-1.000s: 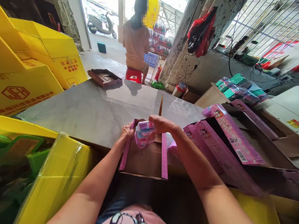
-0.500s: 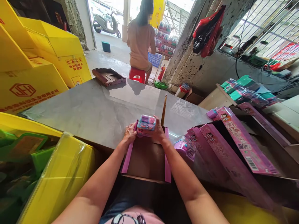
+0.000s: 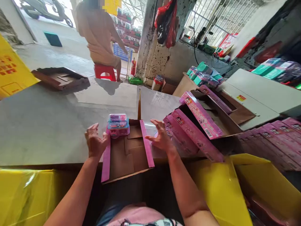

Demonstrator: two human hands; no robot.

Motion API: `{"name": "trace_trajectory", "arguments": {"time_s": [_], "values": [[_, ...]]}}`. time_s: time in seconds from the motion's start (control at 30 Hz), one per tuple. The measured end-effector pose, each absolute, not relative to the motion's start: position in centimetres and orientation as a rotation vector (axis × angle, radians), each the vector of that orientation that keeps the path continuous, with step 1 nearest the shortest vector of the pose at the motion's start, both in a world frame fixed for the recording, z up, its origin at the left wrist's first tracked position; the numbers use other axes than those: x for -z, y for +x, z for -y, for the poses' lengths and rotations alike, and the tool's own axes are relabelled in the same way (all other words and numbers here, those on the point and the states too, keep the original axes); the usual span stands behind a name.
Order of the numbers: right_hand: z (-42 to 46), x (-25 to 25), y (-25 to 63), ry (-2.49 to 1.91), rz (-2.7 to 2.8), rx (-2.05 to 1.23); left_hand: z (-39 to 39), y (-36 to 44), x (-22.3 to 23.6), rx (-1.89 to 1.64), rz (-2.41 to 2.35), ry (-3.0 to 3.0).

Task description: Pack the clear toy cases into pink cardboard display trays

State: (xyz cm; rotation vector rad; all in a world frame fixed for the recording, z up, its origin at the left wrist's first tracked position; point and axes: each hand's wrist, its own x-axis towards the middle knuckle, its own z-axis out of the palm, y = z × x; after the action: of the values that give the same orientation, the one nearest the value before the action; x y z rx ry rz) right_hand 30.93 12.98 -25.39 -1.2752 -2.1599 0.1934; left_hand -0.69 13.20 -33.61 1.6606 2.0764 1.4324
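We have the toy pack (image 3: pixel 118 126), a clear-topped pink and blue one, standing in the far left corner of the open cardboard tray (image 3: pixel 119 157), close against the tray's left wall. Neither of our hands grips it. Our left hand (image 3: pixel 96 143) is just to the left of the tray, its fingers parted and pointing up and away from us, with nothing in them; the thumb comes up to the left wall, near the pack's lower left side, and we cannot tell whether it touches the cardboard. Our right hand (image 3: pixel 161 138) is also released, fingers spread and turned toward the tray, their tips by the right wall. The pack is therefore near the left thumb but well apart from the right fingers, with the bare far right part of the tray between. The tray lies on the grey table (image 3: pixel 47 125), its near end sticking out past the edge toward us. To the right of our right hand we see pink boxes (image 3: pixel 197 135) leaning together, and a yellow carton (image 3: pixel 218 185) below them. Beyond the table, a person (image 3: pixel 98 34) sits on a red stool (image 3: pixel 104 72), back toward us.
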Motion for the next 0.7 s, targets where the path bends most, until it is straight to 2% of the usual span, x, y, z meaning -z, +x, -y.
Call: {"name": "trace_trajectory", "arguments": {"time_s": [0.1, 0.2, 0.33, 0.53, 0.7], "values": [[-10.9, 26.9, 35.9, -1.793, 1.947, -0.250, -11.3, 5.1, 30.3, -1.607, -1.971, 1.815], [-10.6, 29.1, 37.0, -2.090, 1.706, -0.374, -10.5, 13.0, 28.3, -1.119, -1.858, 2.051], [-10.9, 28.7, 36.4, -2.121, 1.696, -0.514, -10.9, 19.8, 28.9, -0.471, -2.089, 1.955], [-11.8, 25.3, 36.8, -2.268, 1.743, -0.621, -11.4, 19.5, 30.5, -0.288, -2.032, 1.891], [-13.4, 25.8, 38.7, -2.237, 1.551, -0.881, -11.6, 18.3, 30.9, -0.239, -1.935, 1.876]]}}
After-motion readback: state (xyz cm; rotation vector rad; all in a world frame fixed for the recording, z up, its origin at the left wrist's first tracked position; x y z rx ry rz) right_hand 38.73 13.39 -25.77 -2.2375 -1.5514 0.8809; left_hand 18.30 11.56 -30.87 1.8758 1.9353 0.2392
